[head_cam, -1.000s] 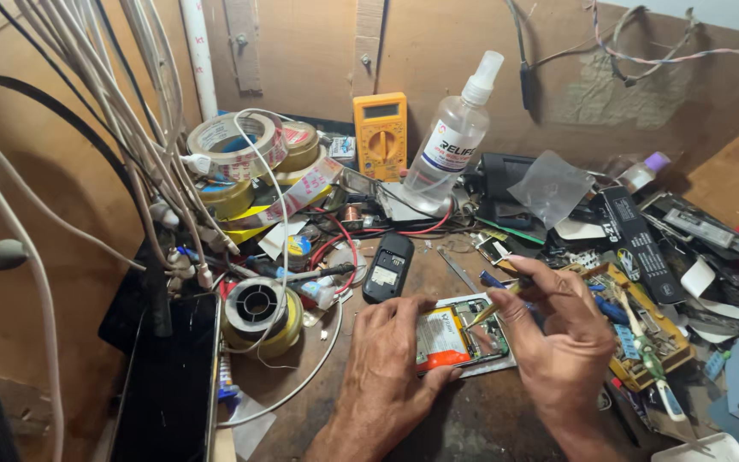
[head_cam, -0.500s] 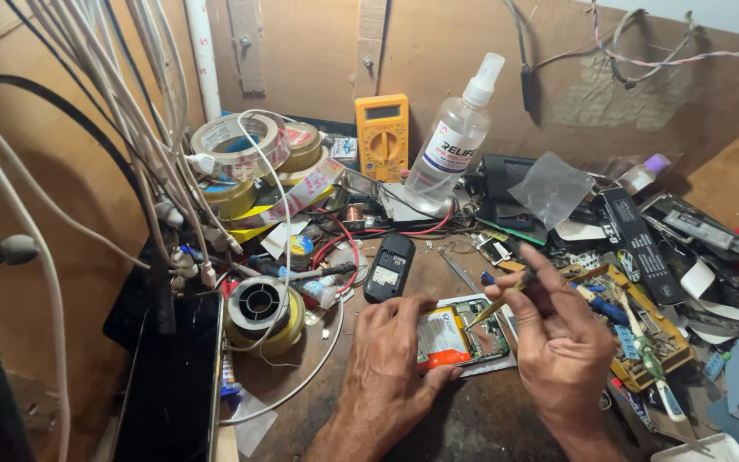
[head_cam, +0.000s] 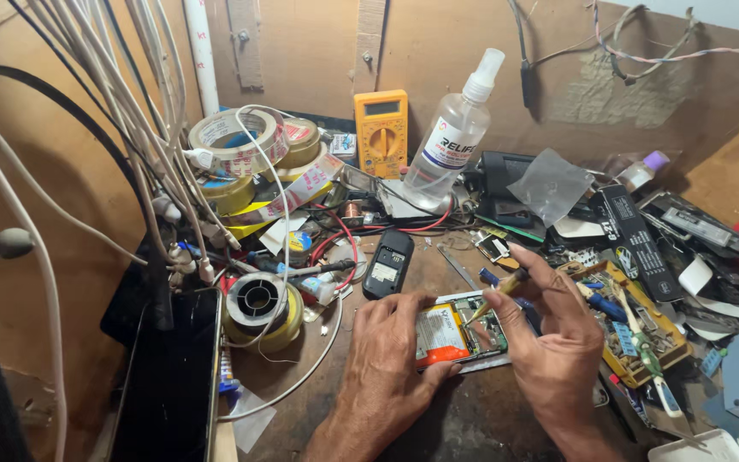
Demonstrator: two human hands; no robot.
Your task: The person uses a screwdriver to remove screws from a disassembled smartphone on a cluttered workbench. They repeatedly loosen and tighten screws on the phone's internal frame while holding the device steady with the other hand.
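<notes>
Your left hand pinned the opened phone with orange battery flat on the brown wooden bench; your right hand pinched a thin yellow-handled tool, tip on its circuit board

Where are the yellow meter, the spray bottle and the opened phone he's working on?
yellow meter [head_cam: 381,134], head view, on its dial.
spray bottle [head_cam: 448,145], head view, on its clear body.
opened phone [head_cam: 445,332], head view, on its orange battery.
</notes>
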